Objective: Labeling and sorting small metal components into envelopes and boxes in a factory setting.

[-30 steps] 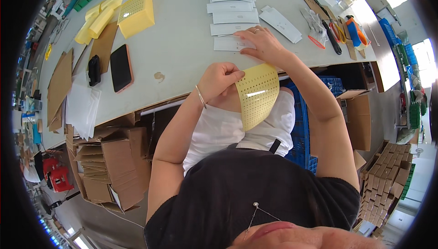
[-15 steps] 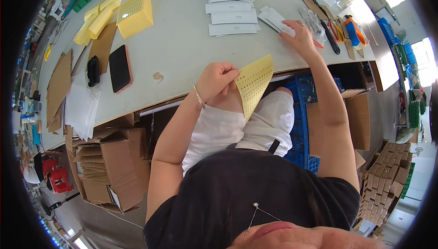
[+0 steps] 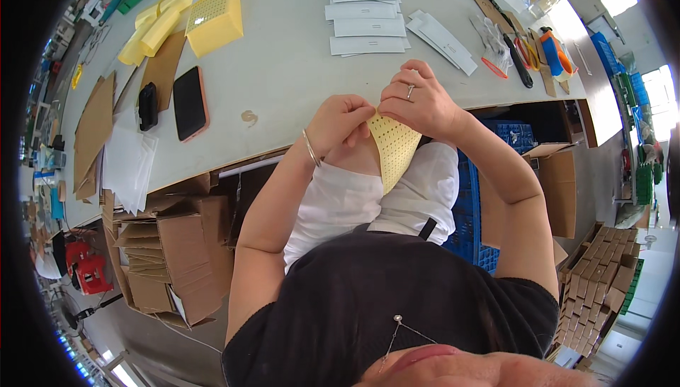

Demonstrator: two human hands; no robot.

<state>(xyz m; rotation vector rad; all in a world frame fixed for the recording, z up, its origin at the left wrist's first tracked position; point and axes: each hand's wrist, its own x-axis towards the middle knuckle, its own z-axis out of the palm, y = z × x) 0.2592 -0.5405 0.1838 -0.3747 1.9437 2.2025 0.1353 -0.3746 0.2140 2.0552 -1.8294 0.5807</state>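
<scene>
A yellow sheet [image 3: 394, 147] with rows of small dark marks, like a sheet of tiny stickers, hangs over my lap at the table's front edge. My left hand [image 3: 345, 126] pinches its upper left corner. My right hand [image 3: 423, 102], a ring on one finger, is curled over the sheet's top edge, its fingertips close against those of the left. The right hand hides the sheet's upper part. Just beyond lie loose, overlapping white cards [image 3: 442, 41]. To their left, more white cards [image 3: 365, 27] are laid in an overlapping column.
A phone [image 3: 190, 103] and a black case-like object [image 3: 147, 105] lie at left, near a banded stack of yellow sheets [image 3: 214, 15]. At right are a black-handled tool [image 3: 518, 61], scissors [image 3: 526, 54] and an orange-and-blue tape dispenser [image 3: 558, 54]. A blue crate [image 3: 467, 203] stands below the table.
My right hand has left the loose white cards and come back to the sheet's top edge beside my left hand. The left hand still holds the sheet.
</scene>
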